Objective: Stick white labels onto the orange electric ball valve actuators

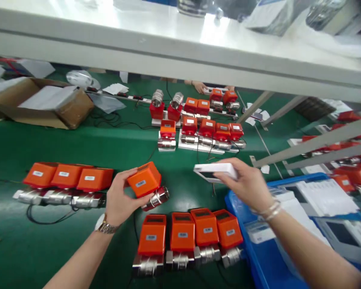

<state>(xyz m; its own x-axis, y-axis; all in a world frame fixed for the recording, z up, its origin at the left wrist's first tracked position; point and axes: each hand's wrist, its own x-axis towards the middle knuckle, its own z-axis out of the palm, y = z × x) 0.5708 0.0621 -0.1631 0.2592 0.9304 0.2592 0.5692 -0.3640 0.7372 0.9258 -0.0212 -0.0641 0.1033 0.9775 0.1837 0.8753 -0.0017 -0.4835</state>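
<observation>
My left hand [120, 198] grips an orange-capped valve actuator [144, 180] with a silver metal fitting [158, 197], lifted and tilted just above the green bench. My right hand [248, 182] holds a flat white device [214, 171] by its right end, level, to the right of the actuator. In front of both hands stands a row of several orange actuators [192, 233] on silver valve bodies. Three more orange actuators [67, 176] line up at the left.
A blue bin [252, 257] with white devices and paper sits at the right. Further orange and red actuators [204, 128] stand mid-bench, a cardboard box [44, 102] at the far left. A grey shelf [180, 52] overhangs the bench. Another person's hand [200, 86] shows at the far side.
</observation>
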